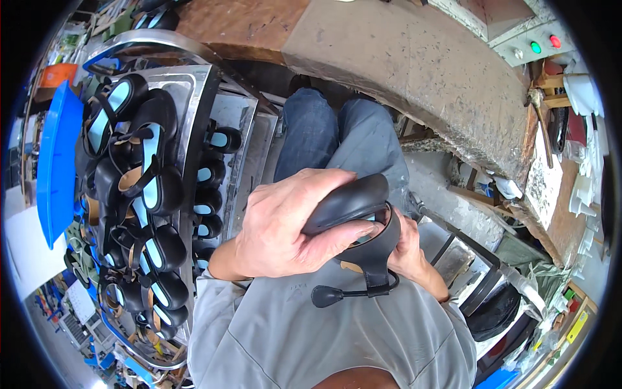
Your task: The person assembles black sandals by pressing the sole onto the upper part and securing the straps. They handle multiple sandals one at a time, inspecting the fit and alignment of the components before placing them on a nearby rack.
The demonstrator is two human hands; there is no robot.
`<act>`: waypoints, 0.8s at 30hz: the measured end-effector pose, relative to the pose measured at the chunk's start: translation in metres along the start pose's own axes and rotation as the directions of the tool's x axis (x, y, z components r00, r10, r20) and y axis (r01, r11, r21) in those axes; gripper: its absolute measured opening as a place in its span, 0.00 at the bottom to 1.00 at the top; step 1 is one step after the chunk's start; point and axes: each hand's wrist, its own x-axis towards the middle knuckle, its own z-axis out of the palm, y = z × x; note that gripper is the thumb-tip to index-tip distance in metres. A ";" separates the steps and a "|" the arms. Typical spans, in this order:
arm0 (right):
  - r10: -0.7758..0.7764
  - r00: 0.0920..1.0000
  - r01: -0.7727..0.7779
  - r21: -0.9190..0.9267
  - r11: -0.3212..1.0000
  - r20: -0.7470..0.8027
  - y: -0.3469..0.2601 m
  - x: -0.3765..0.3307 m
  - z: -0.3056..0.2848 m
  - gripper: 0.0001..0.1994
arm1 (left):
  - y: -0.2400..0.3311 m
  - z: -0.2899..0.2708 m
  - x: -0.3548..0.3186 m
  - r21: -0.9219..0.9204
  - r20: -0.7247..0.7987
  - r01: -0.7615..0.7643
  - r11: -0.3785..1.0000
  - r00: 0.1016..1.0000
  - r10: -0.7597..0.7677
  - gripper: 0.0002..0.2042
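Note:
A black leather sandal (352,198) with a rounded closed toe is held up in front of my chest. My left hand (285,217) is wrapped around its toe end, fingers over the top and thumb at the opening. At the heel side, my right hand (407,249) grips the sandal from behind; most of its fingers are hidden. A thin black strap (355,294) with a broad, leaf-shaped end hangs from the heel part toward my grey shirt. A little pale blue insole shows inside the opening.
To my left, a metal rack (202,97) carries many similar black sandals (167,191) with pale blue insoles on stacked trays. Beside it stands a blue plastic tray (57,165). A worn brown workbench (402,58) curves ahead, with a green button (536,47) and a red button (555,41) at far right.

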 end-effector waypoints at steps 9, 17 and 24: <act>0.163 0.973 -0.230 0.594 0.771 0.166 0.002 -0.026 -0.045 0.21 | -0.006 -0.015 -0.027 -0.323 -0.310 0.147 0.935 0.917 -0.251 0.11; 0.204 0.870 -0.025 0.374 0.927 -0.449 -0.025 0.025 -0.133 0.18 | -0.084 0.025 -0.076 -0.894 0.096 0.137 0.426 0.989 -0.116 0.36; 0.130 0.906 -0.142 -0.001 0.990 0.403 -0.040 0.087 -0.084 0.14 | -0.090 0.092 -0.020 -0.910 0.394 0.329 -0.252 0.874 -0.283 0.39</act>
